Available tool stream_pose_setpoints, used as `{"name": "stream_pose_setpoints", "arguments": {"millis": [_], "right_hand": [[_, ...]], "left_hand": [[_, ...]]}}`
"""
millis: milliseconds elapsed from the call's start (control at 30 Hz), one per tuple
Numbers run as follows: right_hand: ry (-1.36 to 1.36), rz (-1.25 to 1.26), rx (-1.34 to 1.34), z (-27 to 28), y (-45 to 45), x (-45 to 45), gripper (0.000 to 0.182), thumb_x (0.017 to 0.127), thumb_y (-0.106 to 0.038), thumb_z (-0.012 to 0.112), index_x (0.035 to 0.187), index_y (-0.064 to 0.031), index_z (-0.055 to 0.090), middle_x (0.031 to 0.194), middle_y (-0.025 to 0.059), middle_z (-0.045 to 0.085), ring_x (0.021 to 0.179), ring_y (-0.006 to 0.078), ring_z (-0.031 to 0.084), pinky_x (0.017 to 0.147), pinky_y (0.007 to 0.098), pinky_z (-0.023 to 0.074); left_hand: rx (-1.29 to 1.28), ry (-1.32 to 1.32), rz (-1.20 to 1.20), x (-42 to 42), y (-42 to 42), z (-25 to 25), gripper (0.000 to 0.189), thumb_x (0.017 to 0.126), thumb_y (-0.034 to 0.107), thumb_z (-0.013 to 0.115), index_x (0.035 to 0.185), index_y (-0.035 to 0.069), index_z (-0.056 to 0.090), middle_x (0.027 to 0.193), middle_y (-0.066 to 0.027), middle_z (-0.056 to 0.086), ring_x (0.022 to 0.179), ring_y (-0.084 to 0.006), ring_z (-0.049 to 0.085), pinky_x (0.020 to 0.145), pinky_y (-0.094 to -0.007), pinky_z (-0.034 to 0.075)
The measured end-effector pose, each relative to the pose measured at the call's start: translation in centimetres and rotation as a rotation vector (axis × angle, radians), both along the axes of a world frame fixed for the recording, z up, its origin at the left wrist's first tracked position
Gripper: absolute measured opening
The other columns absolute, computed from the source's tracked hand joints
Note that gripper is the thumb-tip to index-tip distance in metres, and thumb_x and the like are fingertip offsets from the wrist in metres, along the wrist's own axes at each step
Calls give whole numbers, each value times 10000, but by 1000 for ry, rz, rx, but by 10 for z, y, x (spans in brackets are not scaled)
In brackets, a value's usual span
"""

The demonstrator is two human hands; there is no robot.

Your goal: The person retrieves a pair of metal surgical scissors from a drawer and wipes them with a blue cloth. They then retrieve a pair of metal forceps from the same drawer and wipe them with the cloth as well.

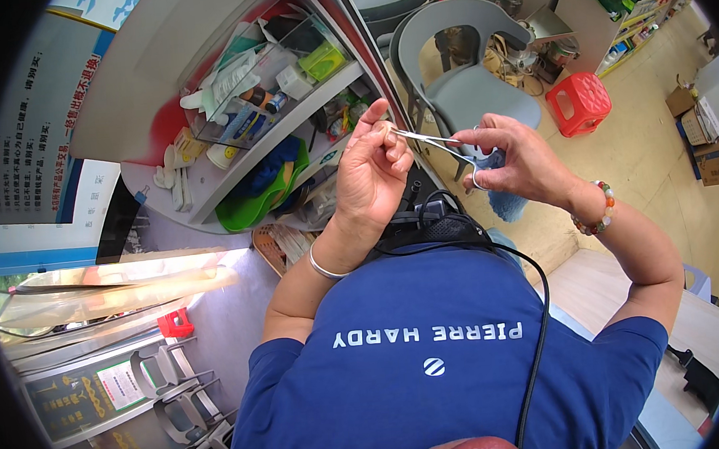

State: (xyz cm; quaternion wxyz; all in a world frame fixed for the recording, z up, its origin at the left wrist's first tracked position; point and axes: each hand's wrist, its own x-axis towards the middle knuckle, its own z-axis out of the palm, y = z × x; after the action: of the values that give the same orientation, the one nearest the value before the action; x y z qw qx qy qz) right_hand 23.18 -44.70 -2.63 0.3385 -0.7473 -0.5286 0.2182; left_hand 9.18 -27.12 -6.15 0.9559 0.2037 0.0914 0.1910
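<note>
In my right hand (pixel 509 156) is a slim metal tool with finger rings (pixel 438 139), scissors or locking forceps; I cannot tell which. My thumb and fingers are at its ring handles. Its narrow tip reaches the fingertips of my left hand (pixel 371 166), which is raised with the palm side showing. The left thumb and some fingers are bent together at that tip, while one finger points up. Whether something small is pinched there is too small to tell. A metal bangle (pixel 323 264) circles my left wrist, and a beaded bracelet (pixel 604 208) my right.
Left of my hands stands a white shelf unit (pixel 263 131) with a clear plastic bin (pixel 219 137) of small packages and a green tray (pixel 250 208). Beyond are a grey chair (pixel 488 88) and a red stool (pixel 578 103). A black cable (pixel 543 299) crosses my shirt.
</note>
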Motion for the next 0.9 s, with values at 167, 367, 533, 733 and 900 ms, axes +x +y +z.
{"name": "stream_pose_setpoints", "arguments": {"millis": [167, 367, 533, 733, 900], "right_hand": [[-69, 8, -2, -3, 2, 1, 449, 672, -233, 757, 1103, -163, 653, 774, 74, 516, 785, 241, 517, 694, 361, 422], [-29, 3, -44, -2, 4, 2, 444, 666, -239, 768, 1090, -160, 661, 770, 69, 527, 760, 239, 523, 685, 354, 424], [114, -27, -35, 1, 2, 6, 451, 666, -222, 770, 1097, -149, 660, 729, 46, 474, 696, 193, 484, 650, 326, 403], [257, -46, 59, -5, 4, 5, 419, 681, -233, 771, 1059, -87, 662, 680, 1, 406, 671, 121, 426, 618, 273, 375], [481, -53, 132, -14, -1, 19, 432, 719, -227, 751, 1081, -20, 640, 736, -38, 487, 670, 64, 427, 586, 206, 358]], "left_hand": [[-6, 15, 16, 0, 0, -1, 325, 870, 25, 504, 1194, 28, 480, 745, -37, 516, 629, -120, 477, 534, -222, 403], [-23, 30, 31, 0, 0, -2, 323, 864, 17, 503, 1186, 24, 482, 742, -39, 512, 631, -116, 467, 530, -220, 400], [-42, -21, 2, 2, -1, 1, 322, 854, 9, 500, 1176, 17, 490, 732, -46, 486, 619, -115, 438, 514, -210, 392], [-61, -49, -29, 0, 4, 5, 311, 842, 35, 524, 1152, 15, 507, 680, -17, 409, 564, -100, 367, 453, -210, 359], [155, -89, 6, -11, 22, 12, 313, 834, 73, 573, 1139, 25, 524, 654, 18, 354, 533, -72, 325, 446, -193, 331]]}}
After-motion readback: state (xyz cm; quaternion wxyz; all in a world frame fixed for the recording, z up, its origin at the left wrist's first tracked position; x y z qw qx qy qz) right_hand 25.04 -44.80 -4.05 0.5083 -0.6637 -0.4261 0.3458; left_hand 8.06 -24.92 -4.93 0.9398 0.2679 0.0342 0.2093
